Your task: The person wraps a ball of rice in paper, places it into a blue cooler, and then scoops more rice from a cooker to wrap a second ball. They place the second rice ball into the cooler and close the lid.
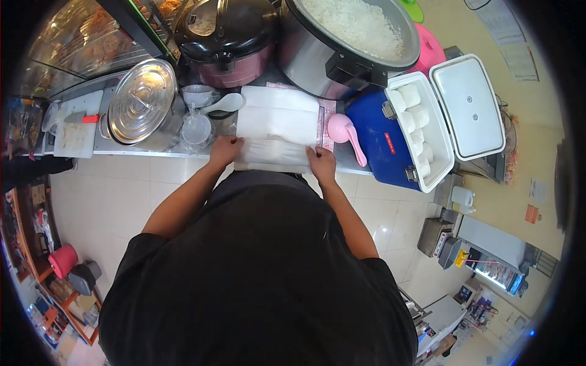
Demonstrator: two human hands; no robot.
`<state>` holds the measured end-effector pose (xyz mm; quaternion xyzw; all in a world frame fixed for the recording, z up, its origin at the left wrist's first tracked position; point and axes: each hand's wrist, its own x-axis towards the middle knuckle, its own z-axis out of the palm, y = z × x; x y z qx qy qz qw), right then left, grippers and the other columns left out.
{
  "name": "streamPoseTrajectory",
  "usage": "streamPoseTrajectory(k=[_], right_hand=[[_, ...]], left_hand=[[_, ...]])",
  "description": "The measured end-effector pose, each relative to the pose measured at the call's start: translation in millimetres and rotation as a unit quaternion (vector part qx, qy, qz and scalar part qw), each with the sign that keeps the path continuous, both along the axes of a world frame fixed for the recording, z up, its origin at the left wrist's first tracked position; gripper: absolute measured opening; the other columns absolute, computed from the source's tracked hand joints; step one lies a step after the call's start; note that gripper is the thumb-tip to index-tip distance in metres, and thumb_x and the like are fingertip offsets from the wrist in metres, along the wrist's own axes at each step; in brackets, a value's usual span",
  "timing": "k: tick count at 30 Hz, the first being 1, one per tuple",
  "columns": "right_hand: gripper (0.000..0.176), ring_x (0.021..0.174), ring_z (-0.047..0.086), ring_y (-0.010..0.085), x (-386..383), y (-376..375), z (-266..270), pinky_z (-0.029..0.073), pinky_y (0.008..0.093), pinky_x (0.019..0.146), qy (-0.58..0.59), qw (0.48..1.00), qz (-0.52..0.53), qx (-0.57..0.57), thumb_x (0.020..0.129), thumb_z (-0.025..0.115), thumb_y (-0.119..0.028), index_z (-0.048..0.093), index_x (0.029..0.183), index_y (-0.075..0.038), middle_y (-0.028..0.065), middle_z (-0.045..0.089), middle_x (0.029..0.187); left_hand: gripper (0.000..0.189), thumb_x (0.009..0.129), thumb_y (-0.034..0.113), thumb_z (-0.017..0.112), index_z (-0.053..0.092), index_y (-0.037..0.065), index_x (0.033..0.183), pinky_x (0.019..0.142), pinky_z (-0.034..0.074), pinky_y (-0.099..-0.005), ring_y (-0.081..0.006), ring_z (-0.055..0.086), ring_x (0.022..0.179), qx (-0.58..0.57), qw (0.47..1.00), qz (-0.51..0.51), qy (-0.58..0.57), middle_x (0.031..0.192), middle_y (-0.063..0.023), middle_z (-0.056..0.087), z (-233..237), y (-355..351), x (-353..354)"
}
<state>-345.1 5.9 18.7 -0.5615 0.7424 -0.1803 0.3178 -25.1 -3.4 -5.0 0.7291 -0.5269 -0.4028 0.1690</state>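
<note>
White wrapping paper (278,116) lies on the counter in front of me, creased across, with a thinner-looking strip along its near side. My left hand (227,150) pinches that strip at its left end. At the opposite end, the fingers of my right hand (321,163) are closed on the paper too. Pink-printed paper (328,119) shows from beneath on the right. Beside it rests a pink scoop (345,135), its handle towards me. A white spoon (226,105) lies near the paper's upper left, by a clear plastic bag (197,130).
Behind the paper stand a lidded rice cooker (235,64) and a large pot of white rice (357,24). An open blue cooler (381,137) with white rounded packets is at right. To the left are a lidded steel pot (141,100) and a cutting board (76,137) with a knife.
</note>
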Motion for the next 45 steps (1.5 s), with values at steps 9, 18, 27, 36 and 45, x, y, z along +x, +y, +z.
streamPoseTrajectory(k=[9, 18, 27, 36, 45], right_hand=[[0.025, 0.090, 0.065, 0.0378, 1, -14, 2, 0.049, 0.0471, 0.077, 0.069, 0.988, 0.073, -0.116, 0.084, 0.075, -0.024, 0.066, 0.089, -0.001, 0.0195, 0.068, 0.097], [0.041, 0.111, 0.061, 0.0346, 7, -112, 7, 0.048, 0.0443, 0.094, 0.161, 0.922, 0.319, -0.148, 0.080, 0.080, -0.017, 0.065, 0.117, -0.006, 0.0150, 0.065, 0.120], [0.047, 0.111, 0.062, 0.0361, -6, -108, 0, 0.047, 0.0454, 0.098, 0.041, 0.932, 0.302, -0.196, 0.079, 0.081, -0.016, 0.063, 0.121, -0.007, 0.0142, 0.068, 0.109], [0.042, 0.112, 0.062, 0.0372, -5, -127, 0, 0.049, 0.0456, 0.097, 0.103, 0.936, 0.338, -0.015, 0.082, 0.079, -0.018, 0.064, 0.120, -0.005, 0.0175, 0.067, 0.116], [0.032, 0.080, 0.067, 0.0356, -18, -79, 52, 0.052, 0.0427, 0.074, -0.049, 0.970, 0.237, -0.029, 0.082, 0.081, -0.021, 0.067, 0.102, -0.001, 0.0173, 0.070, 0.090]], left_hand=[[0.034, 0.092, 0.037, 0.064, 0.074, 0.005, 0.087, 0.078, 0.054, -0.0540, -0.0419, 0.071, 0.083, -0.060, 0.988, -0.076, -0.118, 0.081, -0.0218, 0.071, 16, -13, 2], [0.048, 0.082, 0.014, 0.074, 0.059, 0.009, 0.128, 0.103, 0.046, -0.0465, -0.0348, 0.057, 0.121, -0.187, 0.925, -0.317, -0.092, 0.127, -0.0138, 0.060, 44, -92, -19], [0.071, 0.077, 0.017, 0.079, 0.051, 0.013, 0.142, 0.113, 0.035, -0.0497, -0.0324, 0.043, 0.138, -0.160, 0.918, -0.349, -0.100, 0.145, -0.0115, 0.049, 31, -90, -20], [0.077, 0.072, 0.024, 0.084, 0.052, 0.012, 0.142, 0.114, 0.029, -0.0504, -0.0297, 0.044, 0.137, -0.178, 0.904, -0.349, -0.172, 0.146, -0.0098, 0.049, 39, -96, -22], [0.030, 0.078, 0.017, 0.077, 0.069, 0.010, 0.107, 0.090, 0.049, -0.0461, -0.0322, 0.067, 0.098, -0.155, 0.897, -0.411, -0.045, 0.103, -0.0123, 0.069, 56, -98, 7]])
